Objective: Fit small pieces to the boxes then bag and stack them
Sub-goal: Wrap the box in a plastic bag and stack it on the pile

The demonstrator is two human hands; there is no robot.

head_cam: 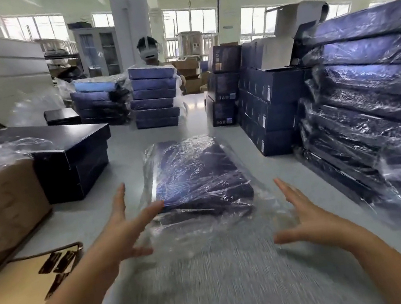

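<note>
Left hand (128, 231) was spread wide with straight fingers at the near left corner of the bagged box (195, 176). One fingertip was touching the film there or just short of it; the blur left that uncertain. Right hand (306, 216) was equally open and splayed, holding nothing, just beside the bag's near right side and apart from the box itself.

The box, a flat dark-blue carton in a clear plastic bag, lay flat on the grey table (263, 173) between the two hands. The bag's loose end (207, 232) trailed toward the person past the box's near edge.

The carton looked stiff and flat, and probably light enough for two hands. The film looked slack and slick and would likely slide over the card. The safest hold seemed to be palms pressed against the two long sides through the plastic, or fingers hooked under the near corners. Lifting by the loose end risked stretching the film or letting the box slip back out of the bag, so that end probably needed folding under first.

The stack of bagged boxes (374, 98) stood to the right. Film resting on film would be slippery, so the box would have to be set down square on it.
</note>
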